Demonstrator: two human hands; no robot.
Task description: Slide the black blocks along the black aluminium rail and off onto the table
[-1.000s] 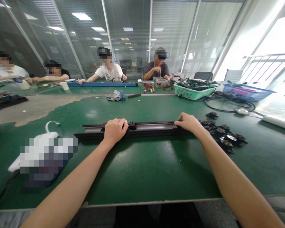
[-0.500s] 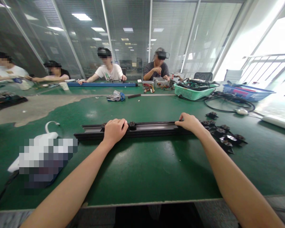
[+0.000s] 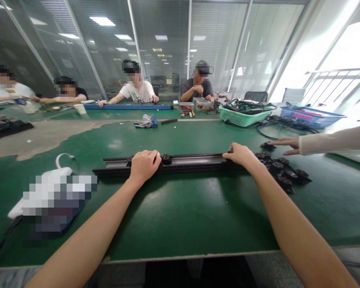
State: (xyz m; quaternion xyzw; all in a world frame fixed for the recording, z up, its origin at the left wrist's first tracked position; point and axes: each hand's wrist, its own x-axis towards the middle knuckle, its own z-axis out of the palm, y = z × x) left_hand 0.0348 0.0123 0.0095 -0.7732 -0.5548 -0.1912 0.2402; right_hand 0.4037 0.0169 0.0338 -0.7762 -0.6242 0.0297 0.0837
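A long black channel-shaped rail [image 3: 194, 161] lies lengthwise across the green table in front of me. My left hand [image 3: 145, 165] is curled over its left half, fingers wrapped down against the rail. Close to those fingers, a small black fitting [image 3: 167, 159] sits in the channel, and another is partly covered by the hand. At the right part of the rail, my right hand [image 3: 241, 155] is closed with thumb and fingers at the channel; whether a fitting is under it is hidden. Several loose black fittings [image 3: 278, 165] lie just right of that hand.
Another person's hand [image 3: 289, 145] reaches in from the right to a black fitting [image 3: 268, 146]. A pixelated white-and-dark item [image 3: 59, 200] lies at left. Farther back are a grey cloth [image 3: 145, 121], a green basket [image 3: 242, 117] of cables and a blue basket [image 3: 314, 118]. Several people sit beyond.
Another person's hand and sleeve have come in from the right and reached the farthest loose fitting. My two hands and the rail have stayed in place.
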